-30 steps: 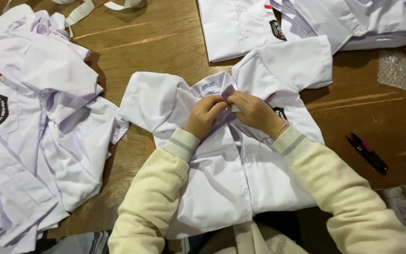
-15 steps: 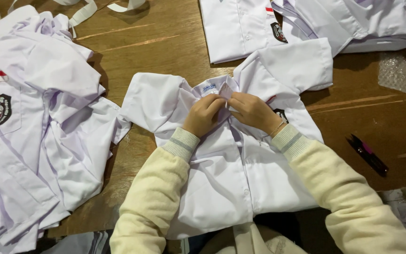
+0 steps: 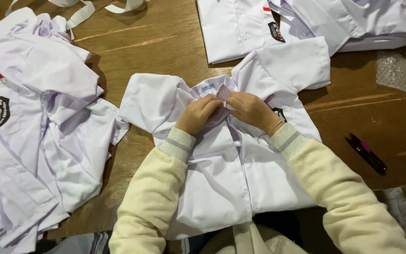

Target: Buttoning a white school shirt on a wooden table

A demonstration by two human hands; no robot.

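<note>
Both hands, left hand (image 3: 199, 114) and right hand (image 3: 251, 111), pinched the collar (image 3: 214, 89) of the white shirt (image 3: 226, 164) lying flat at table (image 3: 165, 42) centre; keeping the collar edges aligned suited this step.

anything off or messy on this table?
Mostly tidy. The shirt under both hands lies flat. The pile at left is crumpled, not folded. White strips lie loose at the top edge, and a dark pen-like tool lies askew at right.
</note>
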